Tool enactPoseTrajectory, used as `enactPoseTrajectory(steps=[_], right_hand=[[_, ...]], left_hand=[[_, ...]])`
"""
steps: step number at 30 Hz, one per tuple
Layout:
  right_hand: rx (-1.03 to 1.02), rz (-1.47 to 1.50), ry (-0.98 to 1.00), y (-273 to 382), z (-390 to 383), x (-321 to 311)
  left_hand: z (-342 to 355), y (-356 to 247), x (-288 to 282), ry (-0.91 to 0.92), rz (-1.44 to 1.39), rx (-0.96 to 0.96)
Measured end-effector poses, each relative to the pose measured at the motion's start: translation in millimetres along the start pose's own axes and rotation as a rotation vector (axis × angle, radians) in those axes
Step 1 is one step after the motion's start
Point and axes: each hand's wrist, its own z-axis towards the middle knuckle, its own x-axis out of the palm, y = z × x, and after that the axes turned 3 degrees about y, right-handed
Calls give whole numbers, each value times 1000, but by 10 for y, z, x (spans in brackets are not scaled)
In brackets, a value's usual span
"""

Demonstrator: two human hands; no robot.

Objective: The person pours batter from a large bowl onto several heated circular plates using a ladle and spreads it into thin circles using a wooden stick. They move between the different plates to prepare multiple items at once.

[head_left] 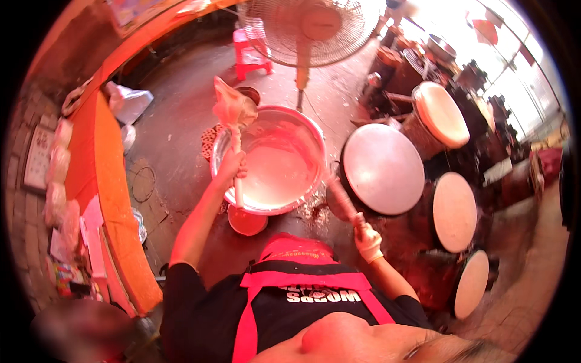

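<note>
My left hand [231, 166] is closed round the pale stick handle of a tool [235, 109] with a wide, orange-lit head; its exact kind is unclear. That tool leans over the left side of a large metal basin [321, 136] of pale, thick batter [275, 172]. My right hand [367, 239], in a light glove, grips a flat spatula [341, 198], blurred along its length. The spatula points up and left, between the basin and a round griddle plate [383, 169]. A small red bowl [247, 221] sits just below the basin's near rim.
A standing fan [321, 24] and a red stool [251, 57] are beyond the basin. More round griddles with pale tops, one far [442, 115], one middle [454, 212] and one near [472, 284], stand on the right. An orange-covered ledge [109, 181] with bags curves along the left.
</note>
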Motion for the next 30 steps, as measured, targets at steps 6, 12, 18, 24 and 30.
enactPoseTrajectory(steps=[6,12,18,24,30], right_hand=[[557,503,-42,100,-89,-340],[498,877,4,-221,254,-1293],[271,261,-237,-665,839,-1883],[804,537,-88,-1352,247,-1700],[916,377,-183,-912,-941,-692]], left_hand=[[575,-358,446,307,-927,-909],[766,-256,2043,513,417,-144],[204,3,3721,471,1248,594],[167,907,4315,534,1306,601],[146,1729,4371,528,774,249]])
